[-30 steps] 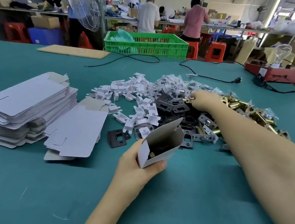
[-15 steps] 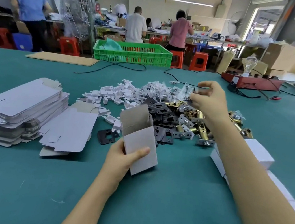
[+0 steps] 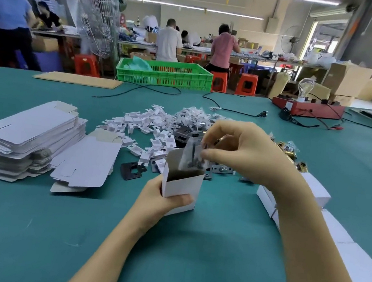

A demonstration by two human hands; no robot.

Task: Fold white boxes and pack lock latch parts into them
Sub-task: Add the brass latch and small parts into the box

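The left hand (image 3: 160,199) holds a small white box (image 3: 182,184) upright just above the green bench (image 3: 25,225). Its grip is closed around the lower part of the box, with the thumb across the front. The top of the box is open and one flap stands up at the back.

The right hand (image 3: 238,153) is over the open top. Its grip is a tight pinch on a small clear bag (image 3: 193,157) with dark little parts inside. The bottom of the bag is just inside the box mouth.

Behind the hands lies a heap of lock parts (image 3: 186,133): white plastic bits, black plates and shiny gold pieces. One black plate (image 3: 132,170) lies alone just left of the box.

On the left sits a tall stack of flat boxes (image 3: 33,133), with more flat ones (image 3: 86,165) beside it. On the right, closed white boxes (image 3: 316,190) lie in a row under the right arm. A green crate (image 3: 165,73) stands at the far edge.
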